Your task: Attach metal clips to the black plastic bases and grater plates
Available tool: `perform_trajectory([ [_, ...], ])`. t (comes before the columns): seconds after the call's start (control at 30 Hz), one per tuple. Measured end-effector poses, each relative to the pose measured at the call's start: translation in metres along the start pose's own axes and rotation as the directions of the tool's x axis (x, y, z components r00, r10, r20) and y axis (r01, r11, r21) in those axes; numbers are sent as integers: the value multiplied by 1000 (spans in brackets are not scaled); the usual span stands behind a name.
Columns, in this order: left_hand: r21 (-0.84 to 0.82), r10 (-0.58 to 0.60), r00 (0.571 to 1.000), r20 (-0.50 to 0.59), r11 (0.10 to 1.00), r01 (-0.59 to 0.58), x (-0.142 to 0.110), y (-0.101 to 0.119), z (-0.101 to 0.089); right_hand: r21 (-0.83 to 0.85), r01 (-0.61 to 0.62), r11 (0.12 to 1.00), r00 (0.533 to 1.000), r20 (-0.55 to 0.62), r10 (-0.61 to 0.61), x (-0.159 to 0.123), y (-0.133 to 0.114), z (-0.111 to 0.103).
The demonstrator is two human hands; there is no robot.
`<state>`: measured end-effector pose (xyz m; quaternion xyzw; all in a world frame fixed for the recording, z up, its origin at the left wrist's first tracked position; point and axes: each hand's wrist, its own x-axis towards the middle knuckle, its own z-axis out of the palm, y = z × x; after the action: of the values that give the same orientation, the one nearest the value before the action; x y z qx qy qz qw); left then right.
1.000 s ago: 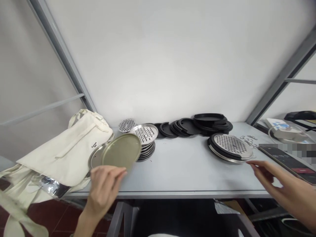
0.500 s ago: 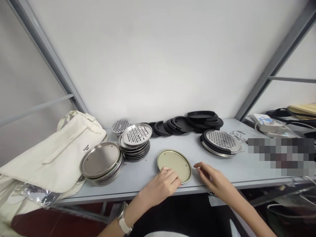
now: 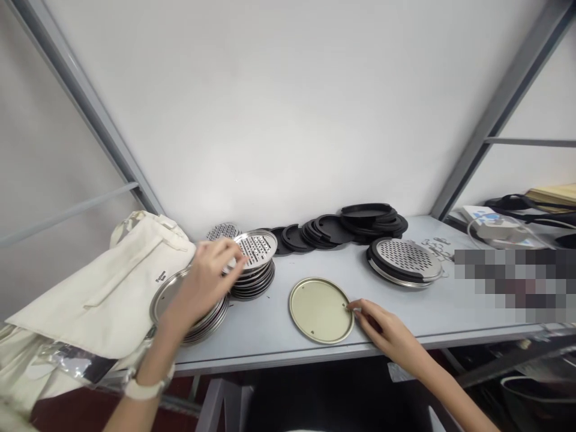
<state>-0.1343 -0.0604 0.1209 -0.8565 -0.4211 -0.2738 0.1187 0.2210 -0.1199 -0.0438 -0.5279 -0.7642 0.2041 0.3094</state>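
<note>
A shallow round metal plate with a raised rim and small holes lies flat near the table's front edge. Thumb and index finger of my right hand pinch its right rim beside a hole. My left hand, slightly blurred, is raised over the left side, its thumb and fingers apart with nothing between them. Just beyond its fingertips a round grater disc tops a stack of discs. Beneath the hand and wrist, a stack of plain metal plates is partly hidden.
Black ring-shaped holders lie overlapped along the wall. To the right, a grater disc in a black holder rests near small metal clips. A cream bag covers the left end. Metal posts flank the table.
My left hand has left the plate and moved left and up to the grater stack. My right hand has come into contact with the plate's rim.
</note>
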Motion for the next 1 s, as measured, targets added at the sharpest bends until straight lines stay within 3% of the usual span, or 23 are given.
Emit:
perform_trajectory([
  [0.1,94,-110,989,95,990,101,25,-65,-4,19,-9,1000,1000,-27,10,1,4,2],
  [0.2,128,-194,947,258,978,165,44,-129,11,47,-23,999,999,-30,25,3,6,2],
  [0.27,148,-240,895,377,969,198,51,-161,25,70,-24,997,999,-28,25,4,6,2],
  [0.33,149,-251,872,421,967,206,55,-180,36,86,-21,996,999,-32,23,4,6,1],
  [0.73,61,-146,828,541,989,134,55,-204,68,68,-25,997,996,-86,31,3,2,2],
  [1.0,64,-133,800,585,991,118,59,-210,66,54,-17,998,995,-97,23,2,2,3],
])
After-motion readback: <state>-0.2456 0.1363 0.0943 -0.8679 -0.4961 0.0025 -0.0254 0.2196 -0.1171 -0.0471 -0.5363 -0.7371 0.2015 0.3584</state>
